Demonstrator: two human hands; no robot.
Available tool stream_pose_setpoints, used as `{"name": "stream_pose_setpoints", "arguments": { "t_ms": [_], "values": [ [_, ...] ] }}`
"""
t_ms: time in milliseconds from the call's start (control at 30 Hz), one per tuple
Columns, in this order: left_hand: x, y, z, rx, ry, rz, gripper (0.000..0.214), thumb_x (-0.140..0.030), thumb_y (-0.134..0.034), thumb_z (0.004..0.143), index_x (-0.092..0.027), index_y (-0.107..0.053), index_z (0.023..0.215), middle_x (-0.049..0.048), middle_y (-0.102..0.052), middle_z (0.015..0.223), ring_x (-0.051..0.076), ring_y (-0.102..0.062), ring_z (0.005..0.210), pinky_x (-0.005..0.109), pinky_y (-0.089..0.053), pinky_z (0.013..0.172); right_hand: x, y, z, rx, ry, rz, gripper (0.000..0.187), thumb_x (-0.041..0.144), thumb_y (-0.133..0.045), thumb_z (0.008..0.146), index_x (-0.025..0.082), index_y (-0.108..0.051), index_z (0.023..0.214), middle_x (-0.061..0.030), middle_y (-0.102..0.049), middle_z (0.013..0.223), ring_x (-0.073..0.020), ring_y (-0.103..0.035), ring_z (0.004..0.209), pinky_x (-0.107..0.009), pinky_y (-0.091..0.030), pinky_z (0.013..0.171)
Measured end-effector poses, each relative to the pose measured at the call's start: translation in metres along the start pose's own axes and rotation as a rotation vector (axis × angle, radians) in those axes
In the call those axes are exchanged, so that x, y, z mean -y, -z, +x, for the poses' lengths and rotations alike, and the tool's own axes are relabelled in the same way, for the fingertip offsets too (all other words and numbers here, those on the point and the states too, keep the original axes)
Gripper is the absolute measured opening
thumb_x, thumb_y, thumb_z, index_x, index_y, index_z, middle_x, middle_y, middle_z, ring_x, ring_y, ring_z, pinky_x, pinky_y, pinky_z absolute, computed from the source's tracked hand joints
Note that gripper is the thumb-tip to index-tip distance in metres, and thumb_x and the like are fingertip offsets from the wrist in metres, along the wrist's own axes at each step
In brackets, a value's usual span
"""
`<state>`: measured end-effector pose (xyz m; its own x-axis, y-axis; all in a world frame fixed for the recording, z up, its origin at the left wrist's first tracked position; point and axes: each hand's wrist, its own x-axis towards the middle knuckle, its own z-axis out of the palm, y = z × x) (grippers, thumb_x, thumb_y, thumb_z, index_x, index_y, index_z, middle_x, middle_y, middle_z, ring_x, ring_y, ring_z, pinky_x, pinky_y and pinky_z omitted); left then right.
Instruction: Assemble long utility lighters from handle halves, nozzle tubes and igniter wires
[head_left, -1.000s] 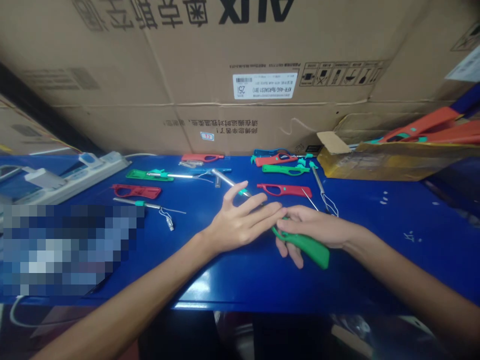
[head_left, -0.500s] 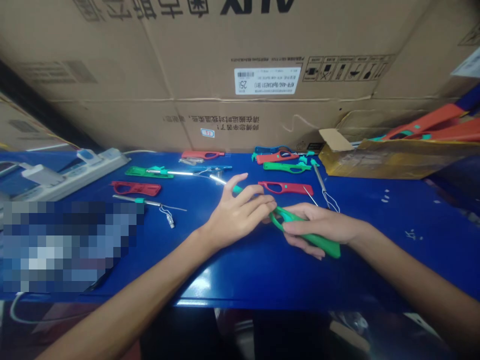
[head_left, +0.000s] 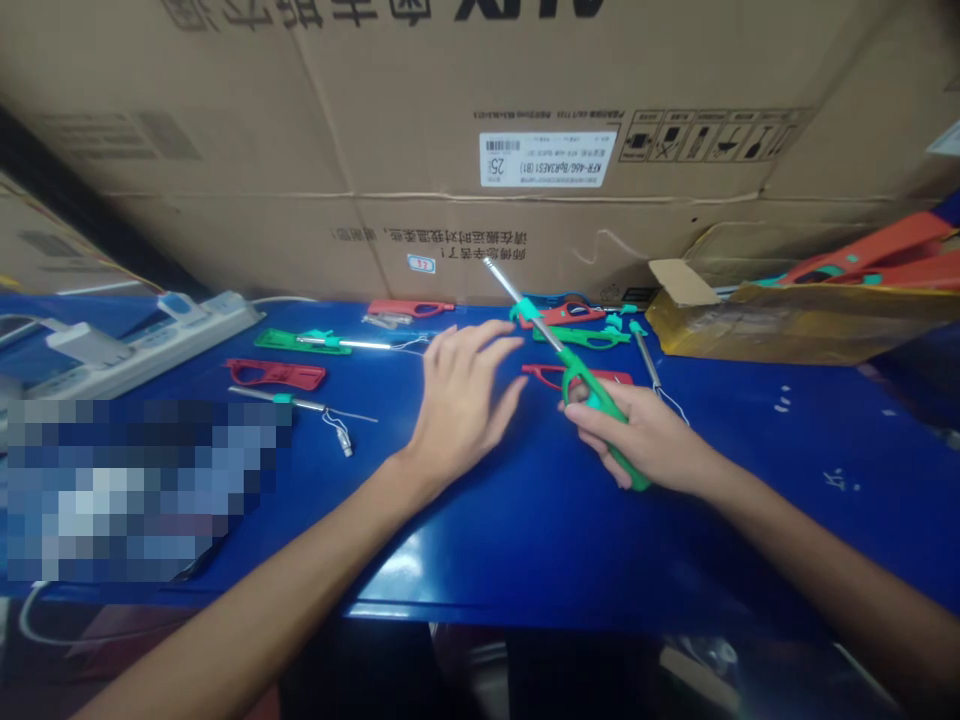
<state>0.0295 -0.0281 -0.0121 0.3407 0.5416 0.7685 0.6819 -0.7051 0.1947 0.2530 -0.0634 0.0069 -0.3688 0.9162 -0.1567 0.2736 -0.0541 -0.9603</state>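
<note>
A green long-necked gas lighter is in my right hand, whose fingers wrap round its handle. Its metal tube slants up and to the left, with a teal piece partway along it. My left hand hovers left of the lighter, apart from it, fingers spread and holding nothing. Behind the hands lie a red handle shell, a green handle shell and another red shell. To the left are a green shell with a metal tube, a dark red shell and a loose tube with wires.
A large cardboard box stands along the back of the blue table. A small taped carton at the right holds red lighters. On the left are a white power strip and a blurred-out patch.
My left hand has let go of the lighter's front and opened to its left. My right hand has turned the lighter so that its tube points more upward.
</note>
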Motion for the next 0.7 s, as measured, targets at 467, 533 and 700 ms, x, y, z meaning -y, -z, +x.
{"name": "stream_pose_setpoints", "arguments": {
  "t_ms": [467,533,700],
  "values": [
    [0.009,-0.007,0.007,0.211,0.642,-1.201,0.040,-0.051,-0.050,0.101,-0.020,-0.058,0.126,0.0110,-0.071,0.115,0.017,-0.066,0.091,0.033,-0.055,0.083,-0.004,-0.002,-0.003,0.033,0.120,-0.426,0.033,0.053,-0.054,0.100,0.021,-0.056,0.092,0.0097,-0.051,0.045,-0.0113,-0.053,0.036,-0.024,-0.044,0.044],
    [0.009,-0.006,0.007,0.207,0.664,-1.225,0.037,-0.051,-0.055,0.099,-0.019,-0.062,0.117,0.0094,-0.072,0.109,0.017,-0.066,0.090,0.032,-0.055,0.083,-0.003,-0.002,-0.003,0.059,0.112,-0.408,0.033,0.054,-0.053,0.100,0.022,-0.056,0.092,0.0103,-0.050,0.043,-0.0113,-0.052,0.035,-0.024,-0.044,0.044],
    [0.009,-0.005,0.006,0.155,0.700,-1.126,0.035,-0.051,-0.067,0.092,-0.017,-0.063,0.087,0.0002,-0.063,0.078,0.012,-0.059,0.074,0.028,-0.049,0.078,-0.002,-0.007,-0.005,0.115,0.087,-0.357,0.034,0.054,-0.053,0.100,0.022,-0.055,0.092,0.0106,-0.051,0.043,-0.0105,-0.051,0.035,-0.024,-0.044,0.044]
  ]
}}
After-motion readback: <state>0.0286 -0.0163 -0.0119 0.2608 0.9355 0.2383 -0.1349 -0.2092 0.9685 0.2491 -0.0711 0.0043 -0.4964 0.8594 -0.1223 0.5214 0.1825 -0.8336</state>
